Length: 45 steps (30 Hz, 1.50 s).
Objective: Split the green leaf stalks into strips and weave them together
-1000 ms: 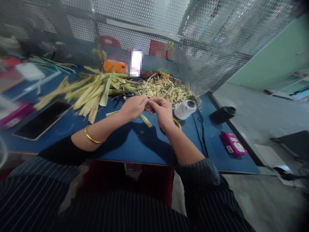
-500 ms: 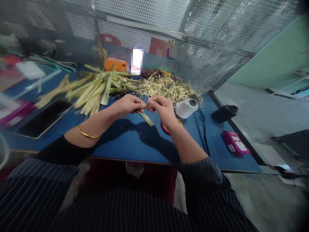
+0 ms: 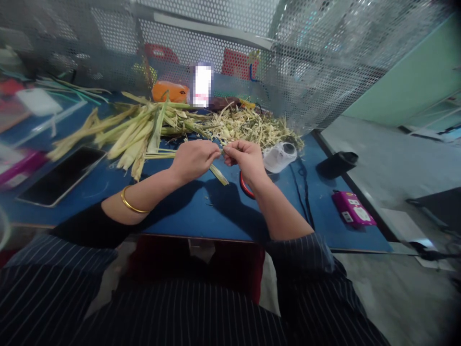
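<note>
My left hand [image 3: 196, 161] is closed on pale green-yellow leaf strips. Thin strip ends [image 3: 160, 154] stick out to its left, and a flatter leaf end [image 3: 219, 175] hangs below the fingers. Close beside it, my right hand [image 3: 245, 158] is pinched, thumb against forefinger; whatever lies between those fingertips is too small to make out. The two sets of fingertips are slightly apart. By my right wrist lies a red curved handle [image 3: 246, 186], partly covered by the arm. A white cone of thread [image 3: 280, 157] lies tipped just right of that hand.
Long dried leaves [image 3: 129, 134] and a heap of shredded scraps [image 3: 252, 127] cover the back of the blue table [image 3: 201, 216]. A black phone [image 3: 63, 175] lies left. At right are a black cylinder [image 3: 336, 165] and a purple packet [image 3: 354, 209]. Perforated metal mesh [image 3: 216, 29] stands behind.
My fingertips have moved slightly apart. My left hand has turned, knuckles up, and thin strip ends now show on its left. The view has shifted a little.
</note>
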Available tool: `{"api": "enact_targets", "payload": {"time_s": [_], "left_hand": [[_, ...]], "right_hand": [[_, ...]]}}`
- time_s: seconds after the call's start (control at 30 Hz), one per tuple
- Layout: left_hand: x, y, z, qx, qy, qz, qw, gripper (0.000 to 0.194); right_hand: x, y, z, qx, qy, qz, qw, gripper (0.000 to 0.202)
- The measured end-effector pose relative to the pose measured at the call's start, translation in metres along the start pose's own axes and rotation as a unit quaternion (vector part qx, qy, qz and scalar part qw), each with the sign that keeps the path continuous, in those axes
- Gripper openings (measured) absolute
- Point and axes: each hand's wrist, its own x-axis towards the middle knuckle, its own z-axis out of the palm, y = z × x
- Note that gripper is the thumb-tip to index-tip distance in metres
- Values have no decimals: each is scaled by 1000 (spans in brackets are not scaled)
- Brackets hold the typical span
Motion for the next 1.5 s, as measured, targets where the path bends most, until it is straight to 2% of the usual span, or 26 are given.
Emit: {"api": "enact_targets", "payload": {"time_s": [0.07, 0.17, 0.23, 0.27, 0.3, 0.33, 0.4, 0.47, 0.53, 0.6, 0.67, 0.73, 0.8, 0.87, 0.97, 1.03, 1.1, 1.17, 1.23, 1.27, 1.3, 1.33, 1.4, 1.43, 1.5], "left_hand": [[0, 0, 1, 15, 9, -4, 1000, 24], [3, -5, 0, -36, -12, -52, 998, 24], [6, -11, -2, -102, -38, -92, 990, 22], [7, -13, -2, -138, -50, -108, 983, 21], [8, -16, -3, -172, -58, -120, 976, 21], [8, -18, -3, -202, -63, -127, 969, 20], [8, -19, -2, -233, -65, -128, 962, 20], [7, -18, -2, -211, -59, -119, 968, 21], [7, -17, -3, -143, -48, -105, 983, 24], [7, -16, -3, -71, -37, -94, 992, 26], [8, -16, -4, -37, -33, -88, 995, 27], [8, -17, -6, -36, -32, -91, 995, 27], [8, -17, -8, -39, -26, -96, 994, 26], [8, -17, -10, -43, -17, -101, 994, 26], [8, -16, -13, -50, -4, -115, 992, 27], [8, -15, -13, -51, 0, -122, 991, 27], [7, -14, -11, -50, -2, -128, 991, 27], [6, -12, -8, -53, -11, -132, 990, 27], [6, -10, -6, -62, -22, -135, 989, 27], [5, -9, -5, -66, -27, -137, 988, 27], [5, -8, -5, -68, -30, -138, 988, 27], [5, -8, -5, -67, -32, -140, 987, 27], [5, -6, -6, -63, -32, -140, 988, 27], [5, -6, -6, -62, -33, -138, 988, 27], [4, -5, -6, -61, -35, -133, 989, 28]], "right_hand": [[1, 0, 1, 2, -11, 4, 1000, 13], [1, -4, -8, -41, -32, -13, 999, 15], [-4, -8, -23, -124, -4, -52, 991, 19], [-9, -10, -32, -193, 24, -78, 978, 18], [-16, -11, -42, -283, 50, -96, 953, 18], [-24, -12, -51, -385, 61, -99, 916, 17], [-42, -9, -64, -549, 41, -58, 833, 19], [-58, -4, -70, -650, 3, -5, 760, 21], [-66, 3, -70, -703, -19, 30, 711, 19], [-65, 9, -67, -724, -22, 56, 687, 20], [-57, 11, -66, -727, -36, 79, 681, 22], [-47, 8, -70, -713, -64, 104, 691, 22], [-42, 2, -79, -676, -84, 128, 721, 17], [-45, -4, -89, -625, -82, 142, 764, 14], [-68, -7, -94, -567, -49, 132, 811, 12], [-87, -4, -85, -549, -39, 122, 826, 12], [-102, 0, -67, -573, -38, 102, 813, 10], [-109, 1, -49, -624, -40, 69, 778, 10], [-105, -3, -40, -667, -56, 31, 742, 19], [-99, -8, -42, -672, -70, 9, 737, 28], [-90, -13, -47, -677, -43, -12, 735, 36], [-79, -19, -56, -685, 14, -31, 728, 43], [-55, -29, -81, -705, 158, -53, 690, 61], [-43, -32, -94, -710, 201, -53, 673, 70], [-23, -36, -115, -721, 209, -22, 661, 78]]}}
